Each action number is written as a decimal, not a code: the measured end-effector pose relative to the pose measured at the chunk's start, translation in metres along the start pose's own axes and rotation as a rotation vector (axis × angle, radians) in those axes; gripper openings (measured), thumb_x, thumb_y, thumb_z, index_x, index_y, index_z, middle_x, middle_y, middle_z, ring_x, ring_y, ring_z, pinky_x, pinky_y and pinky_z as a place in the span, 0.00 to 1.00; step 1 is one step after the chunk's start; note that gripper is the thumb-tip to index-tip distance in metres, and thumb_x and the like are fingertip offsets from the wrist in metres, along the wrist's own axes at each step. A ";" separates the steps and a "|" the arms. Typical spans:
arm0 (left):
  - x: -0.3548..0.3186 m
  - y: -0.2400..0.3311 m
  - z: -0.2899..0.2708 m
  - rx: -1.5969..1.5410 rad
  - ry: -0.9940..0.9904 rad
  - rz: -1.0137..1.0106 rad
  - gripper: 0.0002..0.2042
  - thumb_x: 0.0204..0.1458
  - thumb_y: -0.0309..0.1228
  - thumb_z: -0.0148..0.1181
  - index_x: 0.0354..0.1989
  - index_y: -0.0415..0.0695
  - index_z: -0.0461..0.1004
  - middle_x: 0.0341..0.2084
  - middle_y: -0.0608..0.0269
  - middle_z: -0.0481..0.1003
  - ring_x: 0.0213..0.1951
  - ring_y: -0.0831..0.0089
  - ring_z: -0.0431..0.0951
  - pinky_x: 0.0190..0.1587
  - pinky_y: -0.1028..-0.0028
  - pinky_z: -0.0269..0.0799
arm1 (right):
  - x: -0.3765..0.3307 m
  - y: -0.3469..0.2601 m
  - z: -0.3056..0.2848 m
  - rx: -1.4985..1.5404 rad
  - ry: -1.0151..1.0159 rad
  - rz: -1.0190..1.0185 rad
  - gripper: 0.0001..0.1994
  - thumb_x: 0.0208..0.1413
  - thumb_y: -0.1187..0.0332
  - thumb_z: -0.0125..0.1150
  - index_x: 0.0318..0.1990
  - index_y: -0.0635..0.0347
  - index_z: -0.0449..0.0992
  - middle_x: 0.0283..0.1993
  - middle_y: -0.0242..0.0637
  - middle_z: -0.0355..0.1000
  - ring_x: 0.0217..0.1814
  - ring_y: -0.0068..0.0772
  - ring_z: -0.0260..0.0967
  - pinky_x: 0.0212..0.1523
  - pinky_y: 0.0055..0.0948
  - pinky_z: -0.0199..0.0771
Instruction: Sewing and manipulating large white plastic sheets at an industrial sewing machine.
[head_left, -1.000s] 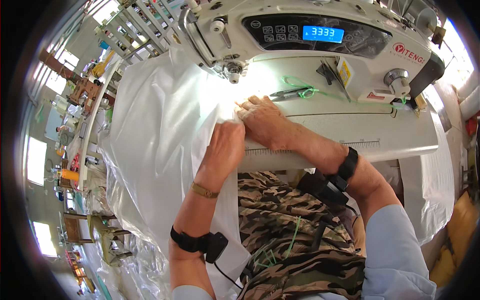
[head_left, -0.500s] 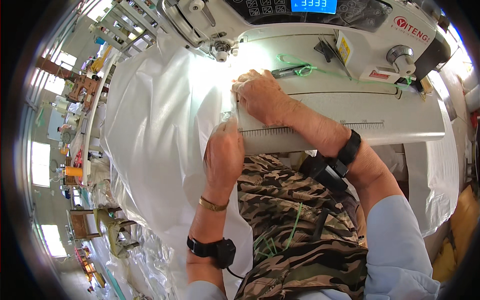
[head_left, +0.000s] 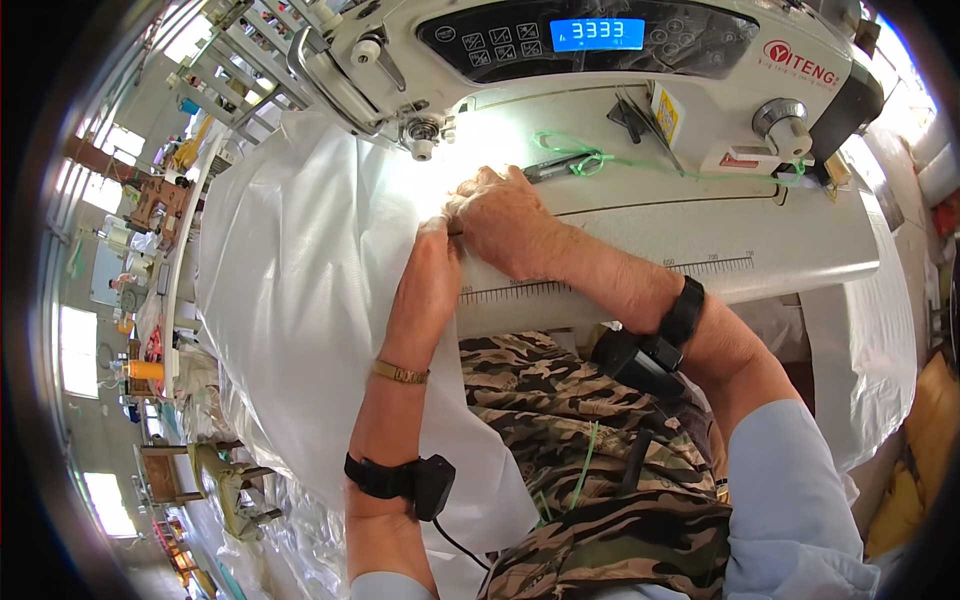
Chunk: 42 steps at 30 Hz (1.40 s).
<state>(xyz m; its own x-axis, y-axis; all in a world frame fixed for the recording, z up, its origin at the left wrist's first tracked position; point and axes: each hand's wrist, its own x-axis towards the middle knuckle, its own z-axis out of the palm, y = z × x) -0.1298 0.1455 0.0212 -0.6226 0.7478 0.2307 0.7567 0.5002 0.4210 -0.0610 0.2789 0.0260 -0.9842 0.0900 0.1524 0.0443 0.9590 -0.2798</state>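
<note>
A large white plastic-like sheet (head_left: 290,260) drapes over the left of the sewing machine bed and hangs down past its front edge. My left hand (head_left: 428,270) is closed on the sheet's right edge, fingers pointing away from me. Touching it at the fingertips, my right hand (head_left: 503,222) is bent, its fingers closed on the same edge. Both are just in front of the sewing machine's needle area (head_left: 422,140), where the lamp's glare washes out detail. The pinched edge itself is mostly hidden by my fingers.
Dark thread snips (head_left: 560,166) with green string lie beyond my right hand. Tweezers (head_left: 655,125) are farther back. A ruler scale (head_left: 520,290) runs along the machine bed (head_left: 800,245). At left stand a brown sewing machine (head_left: 155,205) and a chair (head_left: 215,480).
My left hand has slid forward along the sheet edge until it meets the right hand. The whole view has tilted, so the sewing machine appears lower in the picture.
</note>
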 end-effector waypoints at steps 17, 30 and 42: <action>0.019 -0.014 0.026 -0.186 0.129 -0.180 0.10 0.59 0.24 0.45 0.36 0.31 0.73 0.32 0.51 0.75 0.36 0.68 0.72 0.38 0.64 0.68 | 0.002 0.002 0.013 0.029 0.071 0.035 0.14 0.53 0.72 0.54 0.46 0.65 0.78 0.51 0.46 0.75 0.65 0.45 0.63 0.68 0.52 0.54; 0.025 -0.011 0.015 -0.041 0.057 -0.071 0.12 0.60 0.28 0.44 0.39 0.30 0.72 0.35 0.46 0.74 0.40 0.63 0.75 0.43 0.65 0.70 | 0.001 -0.001 0.005 0.012 -0.002 0.056 0.14 0.54 0.71 0.53 0.47 0.65 0.78 0.53 0.44 0.73 0.67 0.43 0.61 0.68 0.50 0.54; 0.037 0.010 0.015 -0.470 -0.035 -0.467 0.17 0.64 0.34 0.40 0.45 0.31 0.70 0.41 0.50 0.73 0.43 0.64 0.74 0.47 0.66 0.68 | 0.000 0.015 0.022 -0.087 0.229 -0.018 0.12 0.55 0.69 0.52 0.45 0.61 0.74 0.46 0.40 0.74 0.54 0.41 0.66 0.56 0.43 0.61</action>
<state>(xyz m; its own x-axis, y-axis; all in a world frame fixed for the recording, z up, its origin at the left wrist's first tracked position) -0.1428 0.1847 0.0209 -0.8509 0.5169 -0.0942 0.2365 0.5370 0.8098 -0.0641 0.2869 0.0006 -0.9208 0.1217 0.3705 0.0515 0.9797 -0.1937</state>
